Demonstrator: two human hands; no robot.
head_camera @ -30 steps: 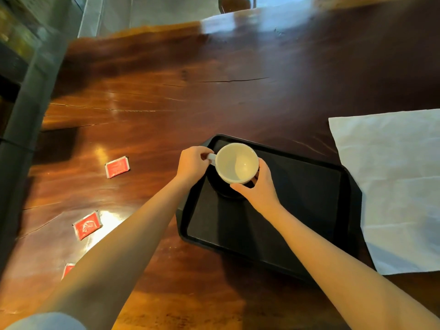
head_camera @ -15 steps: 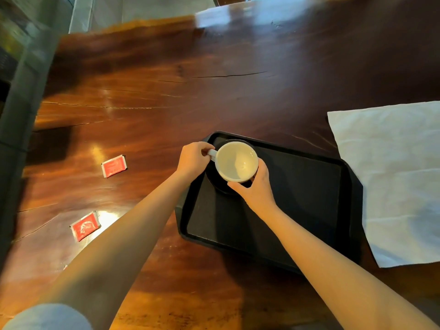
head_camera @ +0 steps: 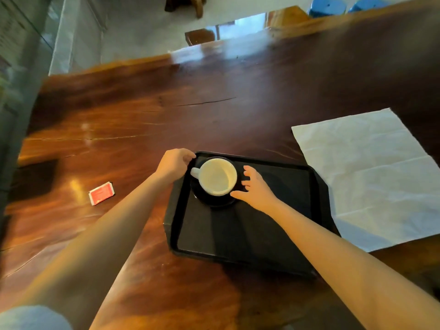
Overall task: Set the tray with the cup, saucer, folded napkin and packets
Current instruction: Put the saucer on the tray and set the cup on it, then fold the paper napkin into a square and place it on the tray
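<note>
- We see a white cup [head_camera: 217, 176] standing upright on a dark saucer [head_camera: 214, 200], empty inside, its handle pointing to about 9 o'clock.
- The saucer sits in the far-left corner of a black tray [head_camera: 247, 232], which lies on a dark wooden table [head_camera: 147, 120].
- Our left hand [head_camera: 175, 164] hovers at 9 o'clock from the cup, over the tray's far-left corner; its fingers are loosely curled and hold nothing, and the fingertips are just beside the handle. We cannot tell whether they touch the tray rim.
- Our right hand [head_camera: 256, 189] is at about 3 to 4 o'clock from the cup, fingers spread wide and empty. The thumb reaches toward the saucer's edge; whether it touches we cannot tell.
- A white napkin [head_camera: 371, 175] lies flat and unfolded on the table at 3 o'clock from the tray, its near-left edge just beside the tray's right rim.
- One red packet [head_camera: 101, 193] lies on the table at 9 o'clock from the tray, well apart from it.
- A light sleeve [head_camera: 33, 317] shows at the lower left corner of the view, on the left arm.
</note>
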